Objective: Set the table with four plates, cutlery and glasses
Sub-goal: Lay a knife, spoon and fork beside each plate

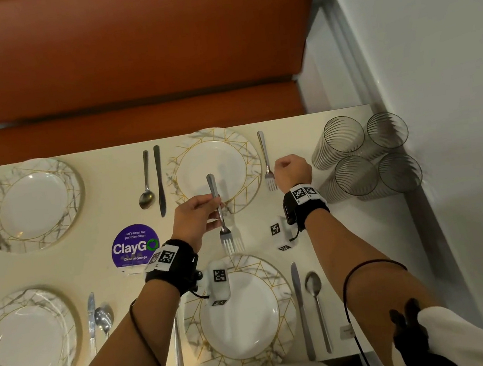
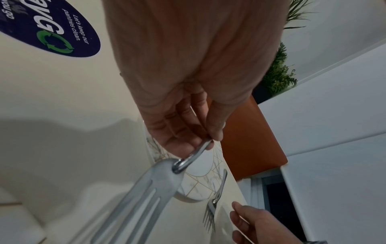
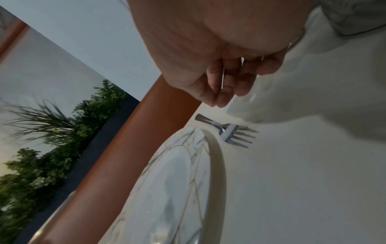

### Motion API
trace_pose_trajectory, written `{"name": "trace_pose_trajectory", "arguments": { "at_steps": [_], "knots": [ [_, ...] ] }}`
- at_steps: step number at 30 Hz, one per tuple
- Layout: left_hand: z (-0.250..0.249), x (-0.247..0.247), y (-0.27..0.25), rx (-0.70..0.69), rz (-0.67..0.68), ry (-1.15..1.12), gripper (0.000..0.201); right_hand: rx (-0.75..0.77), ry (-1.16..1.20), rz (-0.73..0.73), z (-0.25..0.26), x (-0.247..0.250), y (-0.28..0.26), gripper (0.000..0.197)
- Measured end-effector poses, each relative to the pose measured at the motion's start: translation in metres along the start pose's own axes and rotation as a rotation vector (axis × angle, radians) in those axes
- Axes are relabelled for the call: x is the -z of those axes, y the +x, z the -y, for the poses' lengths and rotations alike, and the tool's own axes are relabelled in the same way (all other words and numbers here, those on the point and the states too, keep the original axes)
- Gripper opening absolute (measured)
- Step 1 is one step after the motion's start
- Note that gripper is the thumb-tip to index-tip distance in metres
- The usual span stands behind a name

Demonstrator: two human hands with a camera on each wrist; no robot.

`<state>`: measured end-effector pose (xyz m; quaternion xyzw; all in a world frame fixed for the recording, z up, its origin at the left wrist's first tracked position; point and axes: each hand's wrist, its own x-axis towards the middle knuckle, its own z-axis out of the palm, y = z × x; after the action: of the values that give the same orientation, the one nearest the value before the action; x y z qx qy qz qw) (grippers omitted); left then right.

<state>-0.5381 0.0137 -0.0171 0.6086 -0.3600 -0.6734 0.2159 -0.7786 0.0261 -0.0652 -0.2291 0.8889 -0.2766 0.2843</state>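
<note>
My left hand (image 1: 212, 212) pinches the handle of a steel fork (image 1: 222, 218) between thumb and fingers, tines toward me, in the air between the far right plate (image 1: 214, 143) and the near right plate (image 1: 246, 328). In the left wrist view the held fork (image 2: 146, 189) looms large. A second fork (image 1: 265, 161) lies on the table to the right of the far right plate. Just right of its tines hovers my right hand (image 1: 290, 170), with loosely curled fingers (image 3: 221, 92) and nothing in them. Several ribbed glasses (image 1: 364, 155) stand clustered at the far right corner.
Two more marbled plates (image 1: 36, 205) (image 1: 25, 340) sit on the left. A spoon (image 1: 145, 179) and knife (image 1: 159, 180) lie left of the far right plate; a knife (image 1: 301, 312) and spoon (image 1: 318, 310) lie right of the near one. An orange bench (image 1: 127, 60) runs behind the table.
</note>
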Motion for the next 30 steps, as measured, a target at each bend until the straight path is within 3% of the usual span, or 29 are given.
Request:
{"name": "trace_pose_trajectory", "arguments": {
  "at_steps": [6,11,13,18,23,27,30],
  "knots": [
    [0.006,0.013,-0.016,-0.05,0.006,-0.058,0.02,0.262,0.206,0.131,0.016,-0.006,-0.058,0.013],
    [0.018,0.044,-0.031,-0.068,0.027,-0.029,0.023,0.305,0.229,0.446,0.038,-0.041,-0.121,0.022],
    [0.023,0.064,-0.04,-0.082,0.043,-0.02,0.022,0.329,0.218,0.506,0.048,-0.055,-0.147,0.018],
    [0.034,0.137,-0.063,-0.117,0.142,0.006,0.018,0.412,0.189,0.413,0.075,-0.087,-0.21,0.023],
    [0.049,0.227,-0.092,-0.127,0.171,0.004,0.02,0.344,0.387,0.264,0.104,-0.133,-0.272,0.024],
    [0.055,0.296,-0.105,-0.203,0.083,-0.016,0.017,0.228,0.511,0.311,0.118,-0.181,-0.33,0.015],
    [0.056,0.336,-0.105,-0.242,0.013,-0.002,0.016,0.252,0.455,0.449,0.129,-0.21,-0.367,0.011]
  ]
}}
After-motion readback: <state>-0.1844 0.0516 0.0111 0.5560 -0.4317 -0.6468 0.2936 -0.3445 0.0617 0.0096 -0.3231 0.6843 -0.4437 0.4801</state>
